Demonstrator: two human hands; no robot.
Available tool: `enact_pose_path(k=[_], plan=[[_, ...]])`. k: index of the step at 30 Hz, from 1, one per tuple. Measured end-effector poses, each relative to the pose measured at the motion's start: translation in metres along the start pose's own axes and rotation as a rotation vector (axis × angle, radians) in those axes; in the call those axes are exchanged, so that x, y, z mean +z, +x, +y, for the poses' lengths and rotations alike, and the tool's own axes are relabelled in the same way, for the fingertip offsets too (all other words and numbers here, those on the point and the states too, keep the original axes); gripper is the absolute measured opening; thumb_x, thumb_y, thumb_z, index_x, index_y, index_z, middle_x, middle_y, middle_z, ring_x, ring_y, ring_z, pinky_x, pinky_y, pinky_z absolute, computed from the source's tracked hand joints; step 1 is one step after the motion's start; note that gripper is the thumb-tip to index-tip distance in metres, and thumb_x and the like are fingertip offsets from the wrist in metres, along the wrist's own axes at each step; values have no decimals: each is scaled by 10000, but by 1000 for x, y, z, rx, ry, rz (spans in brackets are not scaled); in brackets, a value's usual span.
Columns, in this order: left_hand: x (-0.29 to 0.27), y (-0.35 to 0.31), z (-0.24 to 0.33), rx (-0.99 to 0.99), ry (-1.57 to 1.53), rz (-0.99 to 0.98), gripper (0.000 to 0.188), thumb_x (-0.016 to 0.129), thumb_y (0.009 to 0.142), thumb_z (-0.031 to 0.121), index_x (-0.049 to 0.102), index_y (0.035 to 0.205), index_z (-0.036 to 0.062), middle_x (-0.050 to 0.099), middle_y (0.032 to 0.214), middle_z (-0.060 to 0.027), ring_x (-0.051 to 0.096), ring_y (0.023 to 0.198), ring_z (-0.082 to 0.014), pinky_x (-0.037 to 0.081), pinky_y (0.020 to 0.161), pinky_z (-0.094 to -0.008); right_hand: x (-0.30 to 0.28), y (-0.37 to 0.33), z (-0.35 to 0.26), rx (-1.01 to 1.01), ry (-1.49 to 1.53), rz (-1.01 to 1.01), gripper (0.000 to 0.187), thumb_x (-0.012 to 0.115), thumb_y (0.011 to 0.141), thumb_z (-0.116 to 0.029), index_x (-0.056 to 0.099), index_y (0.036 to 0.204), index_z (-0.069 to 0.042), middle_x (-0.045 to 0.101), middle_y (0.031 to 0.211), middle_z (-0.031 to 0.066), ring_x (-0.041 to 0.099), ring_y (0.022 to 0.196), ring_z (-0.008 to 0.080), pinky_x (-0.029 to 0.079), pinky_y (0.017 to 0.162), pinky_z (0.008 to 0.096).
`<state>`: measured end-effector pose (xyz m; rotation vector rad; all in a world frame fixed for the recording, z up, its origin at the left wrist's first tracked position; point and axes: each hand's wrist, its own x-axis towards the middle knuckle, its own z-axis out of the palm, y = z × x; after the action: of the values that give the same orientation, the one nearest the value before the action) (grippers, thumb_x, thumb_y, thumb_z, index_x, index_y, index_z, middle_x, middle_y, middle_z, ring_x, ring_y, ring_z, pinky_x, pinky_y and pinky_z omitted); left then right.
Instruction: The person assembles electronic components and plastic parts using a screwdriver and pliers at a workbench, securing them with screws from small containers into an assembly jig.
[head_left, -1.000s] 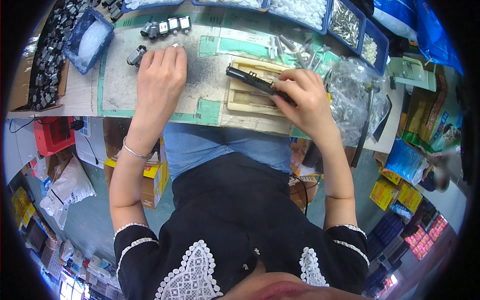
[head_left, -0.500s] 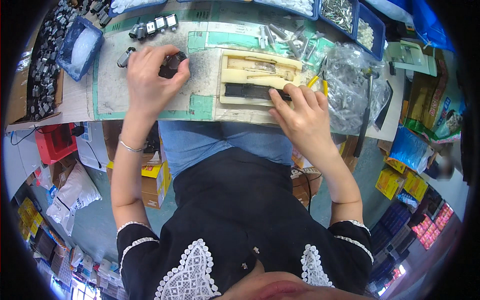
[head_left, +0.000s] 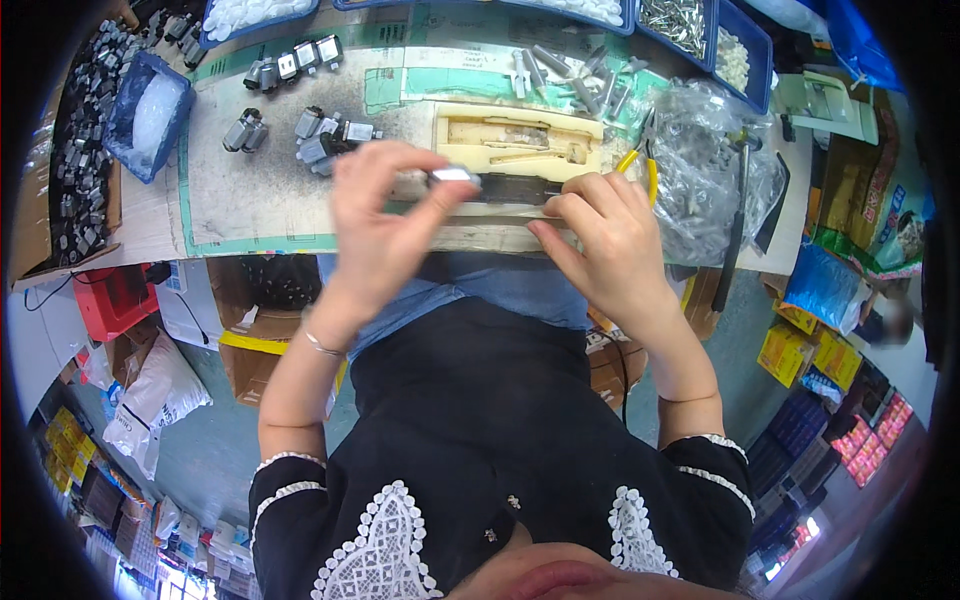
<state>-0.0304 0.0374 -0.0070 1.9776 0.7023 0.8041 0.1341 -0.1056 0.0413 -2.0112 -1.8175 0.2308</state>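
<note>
Between thumb and forefinger, my left hand [head_left: 380,240] pinches a small block-shaped part [head_left: 456,176] with a bright silver face, slightly blurred by motion. It hovers over the left end of a long black plastic housing [head_left: 515,188], which lies in the front slot of a cream-coloured fixture [head_left: 470,158]. My right hand [head_left: 615,230] is closed at the housing's right end, curled fingertips against it and thumb at the fixture's front edge. Left of the fixture is a cluster of small silver-and-black motor-like parts [head_left: 320,140]; one pair [head_left: 245,130] sits farther left.
More such parts stand in a row [head_left: 295,62] at the back. Grey plastic pieces [head_left: 585,85], yellow-handled pliers [head_left: 652,178] and a clear plastic bag [head_left: 695,180] lie to the right. A blue bin [head_left: 150,118] stands left, beside a heap of parts [head_left: 80,160]. Screws fill a bin [head_left: 680,25] behind.
My left hand has moved right and nearer, from the cluster of parts to the fixture, carrying one part. My right hand stays at the housing, its fingers more curled.
</note>
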Motion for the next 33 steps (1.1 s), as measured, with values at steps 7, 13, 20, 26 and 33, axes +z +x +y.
enact_pose_path(k=[7, 13, 20, 26, 33], plan=[[33, -10, 1, 16, 230, 73, 161, 738, 729, 203, 638, 786, 91, 516, 949, -67, 442, 911, -228, 311, 832, -350, 7, -5, 1, 95, -74, -107, 172, 677, 719, -130, 533, 790, -70, 501, 780, 80, 515, 783, 253, 417, 690, 366], [30, -5, 2, -96, 169, -26, 159, 705, 758, 216, 606, 735, 94, 507, 912, -40, 448, 891, -212, 281, 806, -346, 6, -6, 2, 56, -75, -108, 165, 671, 723, -127, 533, 788, -66, 502, 777, 80, 514, 777, 251, 424, 690, 364], [26, 6, 2, 19, 277, -86, 158, 712, 736, 196, 592, 719, 96, 516, 893, -31, 467, 854, -207, 279, 766, -342, 7, -11, 7, 24, -53, -46, 152, 666, 734, -126, 534, 769, -61, 512, 758, 77, 523, 767, 248, 428, 689, 365], [23, 9, 4, 245, 311, 77, 128, 724, 720, 141, 605, 729, 97, 535, 876, -28, 482, 816, -200, 288, 750, -333, -24, 7, 36, 84, 123, 103, 98, 653, 765, -124, 599, 739, -47, 600, 711, 88, 577, 722, 238, 447, 682, 351], [29, 73, 25, 355, 333, 10, 150, 681, 742, 81, 648, 888, 85, 573, 874, -32, 541, 818, -183, 337, 704, -311, -52, 87, 137, 386, -389, 247, 138, 620, 725, -171, 661, 774, -49, 610, 818, 168, 534, 868, 332, 392, 828, 433]])
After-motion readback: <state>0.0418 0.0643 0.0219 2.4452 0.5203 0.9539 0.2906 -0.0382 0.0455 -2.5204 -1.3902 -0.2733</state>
